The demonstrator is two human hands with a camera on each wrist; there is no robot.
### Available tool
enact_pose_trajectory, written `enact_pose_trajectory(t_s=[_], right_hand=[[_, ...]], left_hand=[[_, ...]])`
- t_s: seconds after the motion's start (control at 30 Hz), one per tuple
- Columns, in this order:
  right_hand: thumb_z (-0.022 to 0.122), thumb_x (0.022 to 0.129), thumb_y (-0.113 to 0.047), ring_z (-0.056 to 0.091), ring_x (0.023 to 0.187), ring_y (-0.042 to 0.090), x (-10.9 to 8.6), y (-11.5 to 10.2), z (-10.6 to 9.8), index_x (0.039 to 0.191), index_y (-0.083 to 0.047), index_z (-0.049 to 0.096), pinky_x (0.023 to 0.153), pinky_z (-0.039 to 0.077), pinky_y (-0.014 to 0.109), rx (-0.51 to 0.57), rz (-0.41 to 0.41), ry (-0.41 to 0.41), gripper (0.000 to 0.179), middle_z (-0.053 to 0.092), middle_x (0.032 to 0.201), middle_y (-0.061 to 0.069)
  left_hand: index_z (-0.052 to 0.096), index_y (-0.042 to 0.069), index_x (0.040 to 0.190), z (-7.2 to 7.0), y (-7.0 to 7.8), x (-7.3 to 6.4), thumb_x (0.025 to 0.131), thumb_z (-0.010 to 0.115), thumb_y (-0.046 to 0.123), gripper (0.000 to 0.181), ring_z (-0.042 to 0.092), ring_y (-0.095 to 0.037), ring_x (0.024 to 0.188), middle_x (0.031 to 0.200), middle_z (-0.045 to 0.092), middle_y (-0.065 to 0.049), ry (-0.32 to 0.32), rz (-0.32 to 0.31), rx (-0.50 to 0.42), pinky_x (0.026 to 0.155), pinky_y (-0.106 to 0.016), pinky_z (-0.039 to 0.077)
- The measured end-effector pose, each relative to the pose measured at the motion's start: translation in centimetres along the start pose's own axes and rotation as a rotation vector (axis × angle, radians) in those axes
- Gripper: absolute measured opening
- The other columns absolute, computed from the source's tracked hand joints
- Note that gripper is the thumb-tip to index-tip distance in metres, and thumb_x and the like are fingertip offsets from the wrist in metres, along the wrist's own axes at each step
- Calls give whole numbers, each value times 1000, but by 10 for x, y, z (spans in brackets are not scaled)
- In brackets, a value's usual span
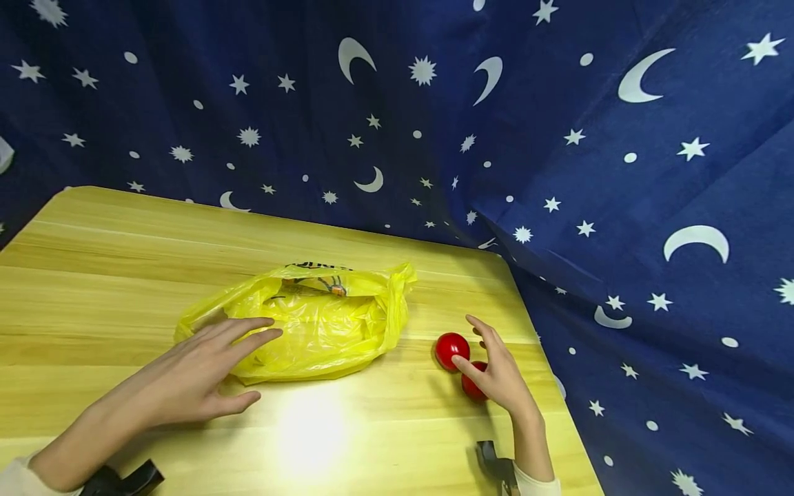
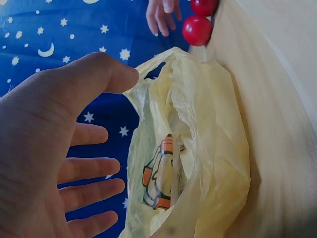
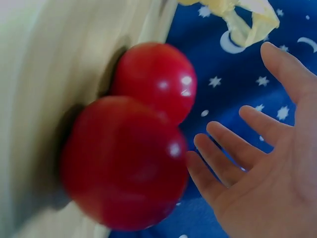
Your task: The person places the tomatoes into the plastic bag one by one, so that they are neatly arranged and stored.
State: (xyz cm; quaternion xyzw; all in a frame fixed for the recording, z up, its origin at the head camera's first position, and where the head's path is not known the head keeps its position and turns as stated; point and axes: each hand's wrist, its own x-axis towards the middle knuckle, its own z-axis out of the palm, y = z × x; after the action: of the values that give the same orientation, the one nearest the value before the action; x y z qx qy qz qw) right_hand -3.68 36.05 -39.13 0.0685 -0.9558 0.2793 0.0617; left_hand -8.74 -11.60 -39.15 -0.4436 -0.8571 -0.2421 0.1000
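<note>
1. At the lower left of the frame, the left hand (image 1: 214,372) is being held with its fingers extended and spread, by the near left side of the bag (image 1: 335,324). Nothing is being gripped by it; whether the bag is being touched cannot be told.
2. At the lower right, the right hand (image 1: 501,375) is being held close by the nearer ball (image 1: 473,388) and the farther ball (image 1: 451,350), fingers extended and apart. Neither ball is being grasped, and contact cannot be made out.
3. Right of the lower middle, the nearer ball is being partly hidden by the right hand; the farther ball is being shown to its upper left. Both are being borne by the table (image 1: 124,275), outside the bag.
4. At the middle of the frame, the bag is being supported on the table, its mouth gaping and a printed patch (image 1: 337,286) being shown within.
5. Across the top and right, the background is being filled by the cloth (image 1: 397,89), marked with pale stars and moons.
6. As for progress, the spread mouth is being judged as done, a grip on either ball as not yet made. Whether little or much is being left cannot be told.
</note>
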Motion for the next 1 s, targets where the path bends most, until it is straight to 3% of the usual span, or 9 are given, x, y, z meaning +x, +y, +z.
enact_pose_trajectory(t_s=[0.23,0.53,0.63,0.73,0.87,1.0], right_hand=[[72,84,-32,41,123,38,-9,20,2,146,-12,33,96,38,58,-9,63,-5,76,40,142,13],[77,78,-35,34,129,37,-38,41,0,146,-11,32,99,32,59,49,199,-43,85,37,144,16],[80,75,-33,38,126,39,-48,45,1,147,-14,31,95,39,56,85,251,-70,89,37,144,17],[83,72,-28,45,121,37,-53,48,4,147,-13,30,89,47,44,85,270,-82,92,38,143,17],[85,69,-26,50,116,29,-54,50,7,146,-12,33,84,48,30,71,255,-74,93,42,143,14],[85,68,-29,53,112,27,-52,52,9,144,-16,38,83,49,29,73,254,-66,90,46,140,13]], left_hand=[[43,20,142,0,0,-2,72,76,42,80,44,-20,122,139,45,-1,6,-4,9,94,-57,38],[41,21,143,1,1,-3,74,75,44,80,44,-19,122,139,45,0,2,-6,0,95,-58,37],[42,20,143,2,2,-3,73,76,42,81,45,-20,122,138,45,-1,7,2,-4,94,-59,37],[42,19,143,3,2,-4,72,77,41,82,45,-21,122,138,45,-2,14,7,0,94,-59,38],[43,18,143,2,2,-5,72,76,42,81,46,-21,121,138,46,-2,16,3,12,94,-58,38],[42,19,143,1,1,-6,73,76,42,81,45,-21,121,138,45,-2,7,-13,17,95,-58,38]])
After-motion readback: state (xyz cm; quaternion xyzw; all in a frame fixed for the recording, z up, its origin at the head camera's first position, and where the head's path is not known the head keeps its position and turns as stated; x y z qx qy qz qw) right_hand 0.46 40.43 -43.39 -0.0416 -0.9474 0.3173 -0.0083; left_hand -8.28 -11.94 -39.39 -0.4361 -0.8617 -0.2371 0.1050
